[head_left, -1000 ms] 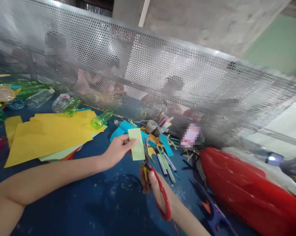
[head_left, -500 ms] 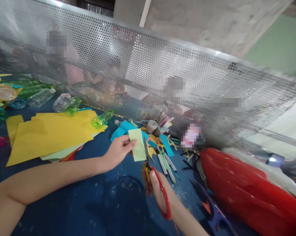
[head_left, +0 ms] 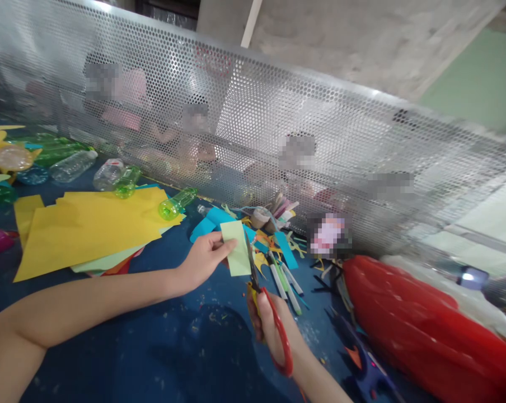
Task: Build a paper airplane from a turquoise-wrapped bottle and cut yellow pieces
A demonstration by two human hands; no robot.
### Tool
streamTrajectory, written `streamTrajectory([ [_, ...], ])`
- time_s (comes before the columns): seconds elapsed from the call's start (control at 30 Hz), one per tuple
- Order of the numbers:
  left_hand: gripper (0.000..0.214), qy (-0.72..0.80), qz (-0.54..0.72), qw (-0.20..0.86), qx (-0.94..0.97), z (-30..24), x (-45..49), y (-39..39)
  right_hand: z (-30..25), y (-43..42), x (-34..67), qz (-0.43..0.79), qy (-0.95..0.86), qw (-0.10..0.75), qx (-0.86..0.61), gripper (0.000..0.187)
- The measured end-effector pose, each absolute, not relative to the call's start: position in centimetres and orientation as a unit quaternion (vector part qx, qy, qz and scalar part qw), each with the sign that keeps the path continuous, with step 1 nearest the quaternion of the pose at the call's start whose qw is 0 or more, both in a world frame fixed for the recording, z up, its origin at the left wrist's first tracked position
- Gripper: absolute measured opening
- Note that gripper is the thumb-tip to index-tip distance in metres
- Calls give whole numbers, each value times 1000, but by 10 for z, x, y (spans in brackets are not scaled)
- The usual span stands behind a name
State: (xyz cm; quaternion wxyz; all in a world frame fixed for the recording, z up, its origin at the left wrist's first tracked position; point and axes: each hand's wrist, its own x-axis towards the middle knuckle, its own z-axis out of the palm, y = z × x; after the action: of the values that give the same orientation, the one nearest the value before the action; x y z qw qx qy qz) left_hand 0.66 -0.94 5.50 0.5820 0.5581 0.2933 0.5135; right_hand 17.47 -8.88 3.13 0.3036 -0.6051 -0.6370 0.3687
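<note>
Just right of the yellow paper stack (head_left: 89, 226), the left hand (head_left: 200, 260) is pinching a pale green slip (head_left: 237, 254) upright, presenting its edge to red scissors (head_left: 266, 299) that the right hand (head_left: 267, 327) is gripping, fingers clenched.

Matt pale green paper slip (head_left: 237, 254) and scissors (head_left: 280, 331) with dull metal blades and glossy red plastic handles. Behind: a perforated metal screen (head_left: 278, 106) with a satin sheen, matt yellow paper sheets (head_left: 89, 229), clear plastic bottles (head_left: 73, 165), a shiny red plastic bag (head_left: 404, 319), all on a matt blue surface (head_left: 186, 347).
</note>
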Motion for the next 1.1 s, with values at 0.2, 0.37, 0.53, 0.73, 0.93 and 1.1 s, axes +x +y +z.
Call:
streamTrajectory([
  [0.2,28,298,512,578,561,55,6,-9,27,-87,176,350,-639,303,-614,53],
  [0.37,28,284,513,587,557,53,7,-7,27,-86,177,307,-660,300,-617,52],
  [0.53,31,269,520,600,545,52,8,-6,28,-87,175,280,-665,305,-622,51],
  [0.73,32,262,526,616,524,51,7,-2,24,-87,175,306,-645,301,-632,51],
  [0.93,32,312,513,602,526,48,8,1,33,-86,177,296,-714,266,-577,63],
  [1.1,32,291,491,601,559,46,8,-2,40,-86,177,292,-721,262,-571,67],
])
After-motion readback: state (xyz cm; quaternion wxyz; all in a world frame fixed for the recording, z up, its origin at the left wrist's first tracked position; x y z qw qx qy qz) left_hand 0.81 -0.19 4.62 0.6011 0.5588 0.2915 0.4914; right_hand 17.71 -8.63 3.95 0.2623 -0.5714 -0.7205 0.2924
